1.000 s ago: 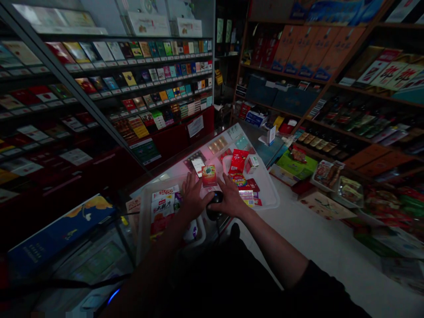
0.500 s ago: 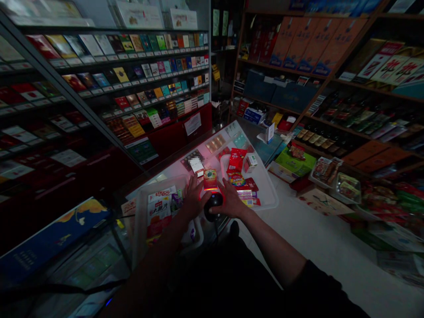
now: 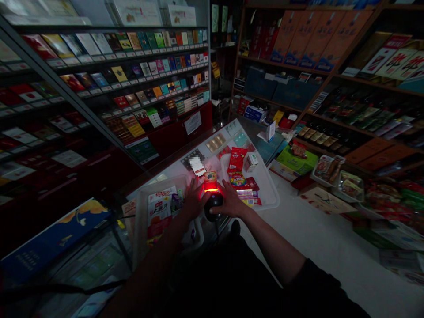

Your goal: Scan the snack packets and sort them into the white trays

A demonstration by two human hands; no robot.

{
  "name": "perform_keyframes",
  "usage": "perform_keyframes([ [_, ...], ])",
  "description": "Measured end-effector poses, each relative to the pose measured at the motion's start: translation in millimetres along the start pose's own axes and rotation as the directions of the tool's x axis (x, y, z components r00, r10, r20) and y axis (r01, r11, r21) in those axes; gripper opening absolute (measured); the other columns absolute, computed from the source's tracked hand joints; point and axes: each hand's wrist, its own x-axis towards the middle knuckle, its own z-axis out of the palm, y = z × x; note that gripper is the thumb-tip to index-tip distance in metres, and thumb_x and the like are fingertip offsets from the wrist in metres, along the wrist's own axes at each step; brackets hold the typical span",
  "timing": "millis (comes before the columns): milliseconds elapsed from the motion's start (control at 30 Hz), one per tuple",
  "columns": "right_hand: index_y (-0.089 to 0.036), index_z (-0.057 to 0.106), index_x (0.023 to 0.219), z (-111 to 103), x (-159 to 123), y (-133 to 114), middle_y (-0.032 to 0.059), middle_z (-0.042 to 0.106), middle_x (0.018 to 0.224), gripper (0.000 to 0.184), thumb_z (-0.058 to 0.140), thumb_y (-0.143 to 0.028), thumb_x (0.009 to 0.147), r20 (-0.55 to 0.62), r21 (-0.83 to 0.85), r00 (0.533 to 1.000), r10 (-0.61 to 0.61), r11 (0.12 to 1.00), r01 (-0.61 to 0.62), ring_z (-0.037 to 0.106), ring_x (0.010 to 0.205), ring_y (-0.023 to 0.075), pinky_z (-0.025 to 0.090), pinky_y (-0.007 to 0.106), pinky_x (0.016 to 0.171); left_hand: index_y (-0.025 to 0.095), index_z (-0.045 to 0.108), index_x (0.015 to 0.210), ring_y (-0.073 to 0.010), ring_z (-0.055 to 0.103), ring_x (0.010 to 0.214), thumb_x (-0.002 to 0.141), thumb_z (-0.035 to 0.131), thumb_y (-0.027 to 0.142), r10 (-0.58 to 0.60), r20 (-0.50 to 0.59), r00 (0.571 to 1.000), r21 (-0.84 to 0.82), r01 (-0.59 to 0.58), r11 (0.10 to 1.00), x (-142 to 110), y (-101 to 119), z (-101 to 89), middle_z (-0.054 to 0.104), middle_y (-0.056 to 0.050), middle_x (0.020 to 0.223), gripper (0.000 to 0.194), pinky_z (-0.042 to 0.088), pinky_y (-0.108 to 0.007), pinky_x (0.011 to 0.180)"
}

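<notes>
A round black barcode scanner [image 3: 213,204], with its cable running toward me, sits between my two hands and throws a bright red light forward. My left hand [image 3: 192,201] grips its left side, fingers reaching forward and thumb against the scanner. From the right, my right hand [image 3: 231,201] grips it too, its thumb lying across the near side. Just in front, in the red glow, is a small red-and-orange packet [image 3: 210,179] with a picture on it; the fingertips lie either side of it, seemingly apart from it. A white card or pack [image 3: 198,166] lies beyond my left fingertips.
Left of the scanner stands a white plastic tray [image 3: 141,221] of snack packets; another white tray [image 3: 272,194] on the right holds bright packets and a small box. Glass counter [image 3: 187,154] lies beneath. Cigarette shelves [image 3: 132,57] rise ahead left, boxed goods shelves [image 3: 304,73] at right.
The red light on the packet is brighter and wider now. The packet and white card sit very slightly lower in view. My hands stay around the scanner.
</notes>
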Motion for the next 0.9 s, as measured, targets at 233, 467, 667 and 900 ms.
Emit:
perform_keyframes([
  [233,-0.025,0.021,0.166,2.0,0.5,2.3,0.0190,0.005,0.173,0.130,0.084,-0.071,0.061,0.011,-0.013,1.000,0.004,1.000,-0.004,0.001,0.159,0.0432,0.011,0.062,0.125,0.023,0.050,0.151,-0.0389,0.011,0.160,0.102,0.042,0.044,-0.021,0.014,1.000,0.002,0.021,1.000,-3.8,-1.2,3.7,0.016,-0.013,0.173,0.054,0.018,-0.069,0.123],
  [467,-0.023,0.021,0.166,-1.2,-2.3,2.6,0.0202,0.005,0.173,0.129,0.083,-0.072,0.063,-0.013,0.004,1.000,-0.011,1.000,0.011,0.001,0.159,0.0421,0.012,0.062,0.125,0.023,0.049,0.152,-0.0380,0.009,0.160,0.101,0.045,0.046,-0.022,0.013,1.000,0.024,0.021,0.999,-1.6,7.3,-3.3,0.014,-0.015,0.173,0.057,0.015,-0.068,0.123],
  [667,-0.025,0.021,0.165,-4.7,-8.0,6.6,0.0188,0.008,0.173,0.128,0.084,-0.070,0.064,-0.076,0.045,0.996,-0.044,0.998,0.048,0.004,0.160,0.0410,0.014,0.062,0.125,0.025,0.046,0.155,-0.0370,0.009,0.161,0.100,0.047,0.047,0.015,-0.004,1.000,0.041,-0.015,0.999,3.2,18.1,-8.4,0.014,-0.014,0.174,0.059,0.015,-0.068,0.124],
  [900,-0.022,0.021,0.165,-8.4,-20.3,17.2,0.0185,0.008,0.173,0.124,0.082,-0.069,0.068,-0.158,0.084,0.987,-0.033,0.995,0.047,0.006,0.160,0.0376,0.015,0.058,0.126,0.025,0.048,0.153,-0.0366,0.006,0.161,0.098,0.047,0.053,0.025,0.034,0.999,0.019,-0.026,0.999,10.5,41.1,-10.3,0.011,-0.013,0.174,0.061,0.010,-0.068,0.124],
])
